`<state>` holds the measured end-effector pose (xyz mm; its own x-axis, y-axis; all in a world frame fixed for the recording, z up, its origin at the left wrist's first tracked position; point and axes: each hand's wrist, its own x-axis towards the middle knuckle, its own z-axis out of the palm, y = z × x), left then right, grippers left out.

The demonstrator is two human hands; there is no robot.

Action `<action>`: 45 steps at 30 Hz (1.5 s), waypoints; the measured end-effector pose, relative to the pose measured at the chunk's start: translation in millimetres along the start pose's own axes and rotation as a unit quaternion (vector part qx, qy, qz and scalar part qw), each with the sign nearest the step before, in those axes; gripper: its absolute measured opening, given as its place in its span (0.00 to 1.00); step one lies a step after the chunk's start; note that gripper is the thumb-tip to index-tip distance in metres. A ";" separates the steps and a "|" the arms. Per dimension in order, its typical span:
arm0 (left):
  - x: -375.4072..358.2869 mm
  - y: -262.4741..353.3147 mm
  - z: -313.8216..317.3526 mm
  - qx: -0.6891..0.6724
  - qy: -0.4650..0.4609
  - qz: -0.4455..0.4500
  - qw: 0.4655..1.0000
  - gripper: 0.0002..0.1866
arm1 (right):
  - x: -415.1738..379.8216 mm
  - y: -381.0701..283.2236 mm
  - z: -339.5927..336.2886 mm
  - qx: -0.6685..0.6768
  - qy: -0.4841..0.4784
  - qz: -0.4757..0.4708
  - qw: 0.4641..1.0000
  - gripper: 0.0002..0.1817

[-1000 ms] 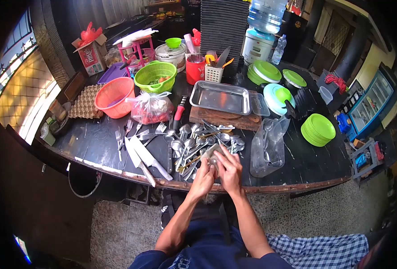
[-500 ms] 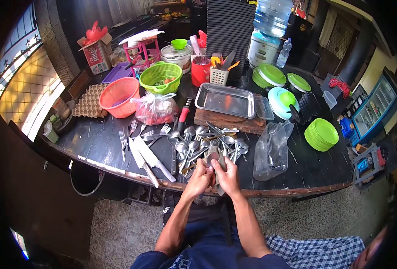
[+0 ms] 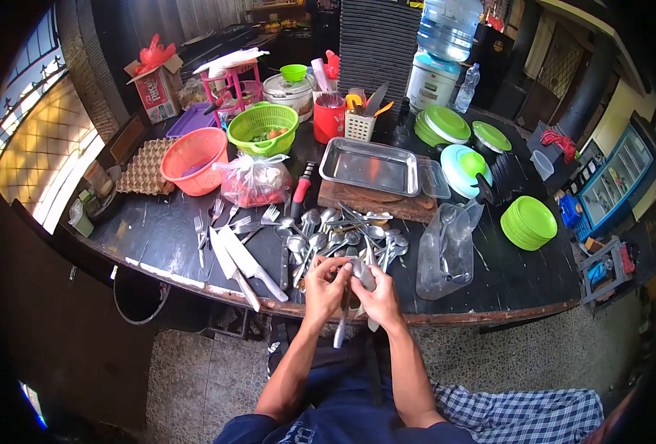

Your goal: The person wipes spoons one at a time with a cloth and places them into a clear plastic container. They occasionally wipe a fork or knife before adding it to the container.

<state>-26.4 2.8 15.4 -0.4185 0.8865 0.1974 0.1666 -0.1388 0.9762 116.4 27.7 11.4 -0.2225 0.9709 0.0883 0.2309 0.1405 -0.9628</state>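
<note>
Both left hand [image 3: 323, 288] and right hand [image 3: 379, 294] curl fingers around a long silvery metal spoon [image 3: 340, 337] and grey cloth [image 3: 366, 278] at the black table's [image 3: 505, 285] edge; probably mid-wipe, the next rub needing steady pressure.

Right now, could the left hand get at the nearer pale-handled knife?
Probably yes: the nearer pale-handled knife lies with its handle uncovered near the left hand, though that hand seems busy with a spoon.
</note>
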 end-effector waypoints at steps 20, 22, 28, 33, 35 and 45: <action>20.1 -7.6 -15.0 -0.188 0.133 -0.027 0.973 0.08 | -36.9 -32.3 -25.6 0.009 0.063 0.008 0.998 0.14; 13.7 7.1 -9.7 -0.132 0.102 -0.007 0.986 0.06 | -30.8 -54.0 -22.0 -0.044 0.100 -0.150 0.983 0.18; 9.3 10.4 5.9 -0.064 0.092 0.008 0.994 0.06 | -30.8 -39.9 -0.6 -0.243 0.030 -0.222 0.944 0.30; 13.0 5.1 -5.2 -0.096 0.107 0.012 0.990 0.07 | -50.1 -28.7 0.7 -0.247 0.021 -0.220 0.944 0.32; 10.6 7.2 -5.8 -0.150 0.095 -0.025 0.984 0.07 | -53.7 -25.1 -1.9 -0.211 0.030 -0.213 0.954 0.28; 11.5 -5.7 3.2 -0.272 -0.026 -0.120 0.954 0.15 | -56.6 -35.2 -6.7 -0.133 0.049 -0.189 0.972 0.22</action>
<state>-29.2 15.2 11.9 -0.3390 0.9404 -0.0278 -0.4232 -0.1260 0.8972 127.2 -30.9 42.0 -0.2509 0.8525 0.4585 0.3902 0.5225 -0.7581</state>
